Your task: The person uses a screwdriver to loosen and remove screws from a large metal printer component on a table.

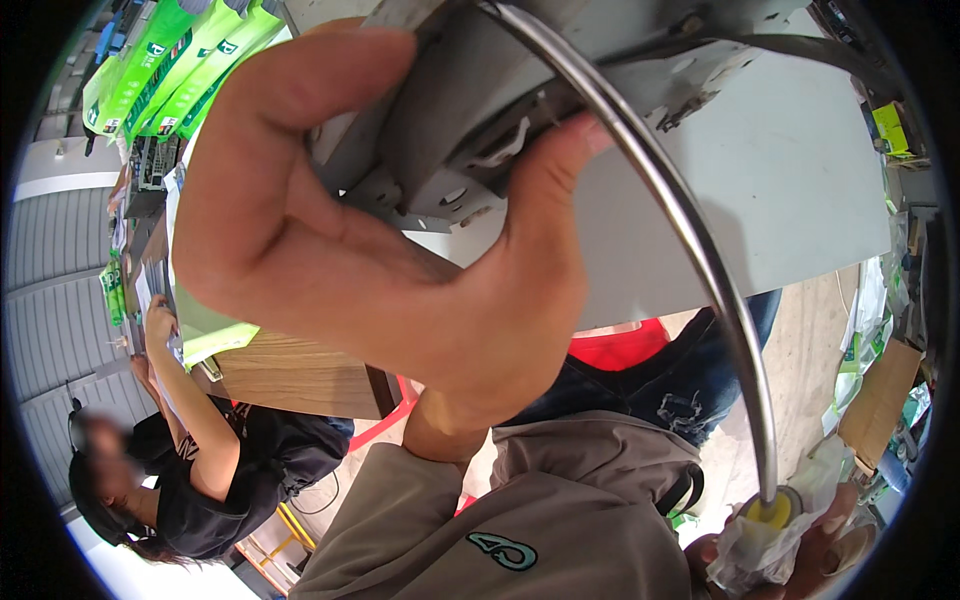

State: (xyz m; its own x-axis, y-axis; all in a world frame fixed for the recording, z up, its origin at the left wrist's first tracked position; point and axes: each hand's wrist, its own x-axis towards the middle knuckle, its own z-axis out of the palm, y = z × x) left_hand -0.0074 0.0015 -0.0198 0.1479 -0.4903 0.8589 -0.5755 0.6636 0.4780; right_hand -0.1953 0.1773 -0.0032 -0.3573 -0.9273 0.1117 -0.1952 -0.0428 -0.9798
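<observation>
My left hand (400,290) reaches up large in the middle of the head view, its fingers and thumb curled round a dark grey metal part (440,130) with slots and small cut-outs. At the lower right, my right hand (830,530) is closed round the yellow handle (770,510) of a long-shafted tool, likely a screwdriver; crumpled clear plastic (760,555) wraps the handle. Its shiny steel shaft (690,215) runs up past my left thumb to the metal part at the top edge. Whether the tip touches the part cannot be made out.
A light grey table or panel (800,200) lies beyond the part. Bright green packages (190,60) stand at the upper left, near a wooden table (290,375). Another person (200,470) in black works at the left. Cardboard (880,405) and plastic bags line the right side.
</observation>
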